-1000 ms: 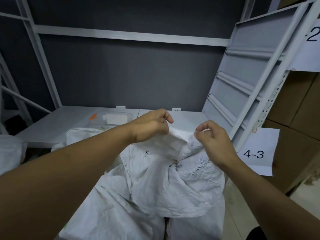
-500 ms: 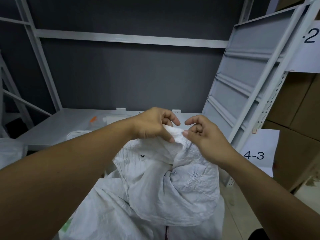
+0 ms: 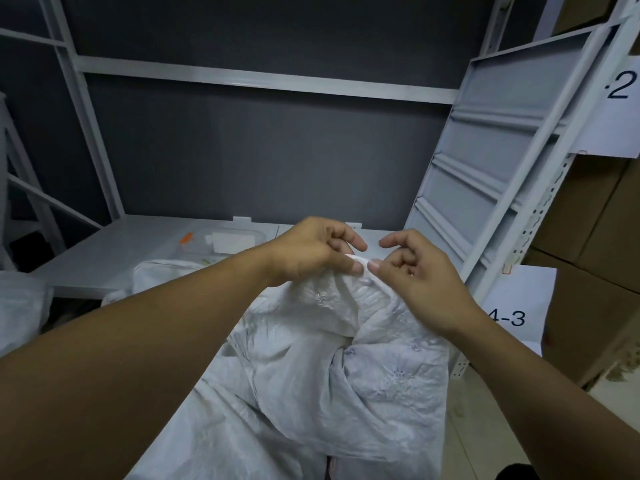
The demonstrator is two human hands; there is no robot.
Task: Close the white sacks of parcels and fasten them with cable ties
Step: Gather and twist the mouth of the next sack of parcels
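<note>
Here, at nine o'clock in the view, a second sack (image 3: 20, 306) slumps beside the low metal shelf (image 3: 86, 268). The shelf carries a clear plastic tub (image 3: 228, 239) with a small orange item (image 3: 186, 238) just beside it, whose kind I cannot tell. At the centre the woven white sack (image 3: 346, 358) stands bunched upward. Its mouth is gathered into a narrow neck, probably so that a tie can go round it, though no cable tie shows. The left hand (image 3: 311, 251) pinches that neck between the thumb and curled fingers (image 3: 349, 239). At its three o'clock, thumb tip almost touching thumb tip, the right hand (image 3: 415, 278) nips the same rim, its other fingers loosely bent. Together they keep the folds from springing open. At four o'clock from the hands a paper label (image 3: 512, 318) on the rack reads "4-3". At one o'clock a higher sheet (image 3: 618, 88) ends in "2", above brown cardboard boxes (image 3: 595, 209).
</note>
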